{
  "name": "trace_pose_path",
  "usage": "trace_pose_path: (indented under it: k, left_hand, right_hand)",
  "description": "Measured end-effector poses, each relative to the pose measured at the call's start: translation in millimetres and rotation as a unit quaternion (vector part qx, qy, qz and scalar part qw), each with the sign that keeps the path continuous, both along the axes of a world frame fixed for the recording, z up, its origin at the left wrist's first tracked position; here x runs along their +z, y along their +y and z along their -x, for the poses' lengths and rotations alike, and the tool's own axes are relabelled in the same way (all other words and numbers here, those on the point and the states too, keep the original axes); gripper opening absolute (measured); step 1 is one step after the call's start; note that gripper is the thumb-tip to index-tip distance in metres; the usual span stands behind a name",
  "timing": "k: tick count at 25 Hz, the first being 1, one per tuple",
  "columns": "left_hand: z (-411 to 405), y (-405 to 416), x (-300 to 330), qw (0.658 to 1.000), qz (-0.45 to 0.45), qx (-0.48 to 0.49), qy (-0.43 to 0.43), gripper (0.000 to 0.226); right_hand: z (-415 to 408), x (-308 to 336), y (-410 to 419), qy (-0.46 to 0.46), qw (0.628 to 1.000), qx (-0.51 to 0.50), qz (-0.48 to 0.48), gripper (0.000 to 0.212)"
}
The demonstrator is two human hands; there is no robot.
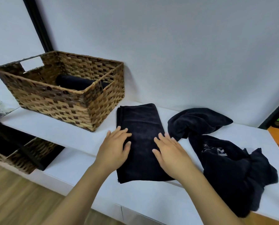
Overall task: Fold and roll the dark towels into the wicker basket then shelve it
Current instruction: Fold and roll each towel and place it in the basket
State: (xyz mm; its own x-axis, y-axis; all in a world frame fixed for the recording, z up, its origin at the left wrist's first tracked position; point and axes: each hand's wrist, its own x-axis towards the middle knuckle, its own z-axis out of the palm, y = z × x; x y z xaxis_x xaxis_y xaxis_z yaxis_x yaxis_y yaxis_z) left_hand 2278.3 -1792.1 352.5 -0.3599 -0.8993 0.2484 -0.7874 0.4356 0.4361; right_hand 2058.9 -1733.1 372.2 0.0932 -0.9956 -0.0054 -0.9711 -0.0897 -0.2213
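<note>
Both forearms are extended forward over a white tabletop [57, 130]. The left hand [115, 147] is laid flat, palm down, fingers straight and slightly spread, across the left edge of a folded dark towel [140, 127]; the thumb is seen resting on the cloth. The right hand [171, 153] is likewise laid flat with fingers straight, on the towel's right edge; nothing is gripped by either hand. The folded towel is seen as a long, narrow rectangle of soft, matte, plush fabric, with layered edges visible along its left side, lying just right of the wicker basket [67, 101]. The basket is rectangular, woven in tan and dark brown strips, with cut-out handles in its end walls. One rolled dark towel [73, 82], cylindrical, is seen lying inside it. To the right, a crumpled dark towel [199, 120] is heaped loosely, and nearer the table's front another crumpled towel [229, 172] with pale printed lettering is draped over the edge. A second woven basket [21, 156] is partly seen on a lower level at left, above wood-grain flooring [21, 200].
</note>
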Motion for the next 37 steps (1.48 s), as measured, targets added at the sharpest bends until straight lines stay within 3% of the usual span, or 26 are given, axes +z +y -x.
trace_pose_path:
  k: [2, 5, 7, 9, 11, 13, 18, 22, 25, 27, 31, 35, 37]
  left_hand:
    - [6, 34, -4, 0.994, 0.097, -0.048, 0.015, 0.052]
    - [19, 77, -35, 0.972, 0.158, -0.128, -0.115, 0.081]
    - [22, 81, -56, 0.961, 0.207, -0.109, -0.148, 0.072]
    - [18, 80, -61, 0.963, 0.253, -0.064, -0.074, 0.06]
    - [9, 87, -60, 0.957, 0.287, -0.034, -0.035, 0.053]
    - [3, 95, -58, 0.96, 0.274, -0.034, -0.036, 0.049]
    - [-8, 95, -37, 0.983, 0.169, -0.019, -0.073, 0.053]
    - [-23, 80, -16, 0.992, 0.069, -0.009, 0.101, 0.022]
    - [-20, 72, -1, 0.974, -0.052, 0.081, 0.206, 0.031]
    - [-10, 70, 4, 0.955, -0.104, 0.174, 0.216, 0.032]
    - [1, 64, 2, 0.964, -0.04, 0.247, 0.092, 0.033]
    - [5, 63, 3, 0.967, -0.028, 0.248, 0.056, 0.025]
    - [2, 67, 6, 0.967, 0.043, 0.252, 0.022, 0.017]
  right_hand:
    - [5, -1, 30, -0.033, 0.999, 0.038, -0.016, 0.069]
    - [10, -15, 62, 0.008, 0.996, 0.085, -0.03, 0.09]
    - [10, -25, 71, 0.039, 0.994, 0.092, 0.032, 0.092]
    - [10, -32, 75, 0.023, 0.99, 0.084, 0.112, 0.078]
    - [10, -38, 78, -0.011, 0.977, 0.088, 0.196, 0.045]
    - [7, -37, 80, -0.03, 0.963, 0.083, 0.254, 0.026]
    - [6, -32, 72, -0.077, 0.976, 0.044, 0.197, 0.038]
    - [12, -18, 56, -0.17, 0.982, -0.001, 0.084, 0.033]
    - [8, -6, 41, -0.194, 0.978, -0.058, 0.046, 0.043]
    - [4, 2, 33, -0.223, 0.969, -0.104, 0.028, 0.053]
    - [1, 4, 26, -0.204, 0.969, -0.136, 0.009, 0.055]
    - [1, 1, 29, -0.201, 0.97, -0.135, 0.008, 0.049]
    - [2, 1, 26, -0.211, 0.967, -0.143, 0.004, 0.04]
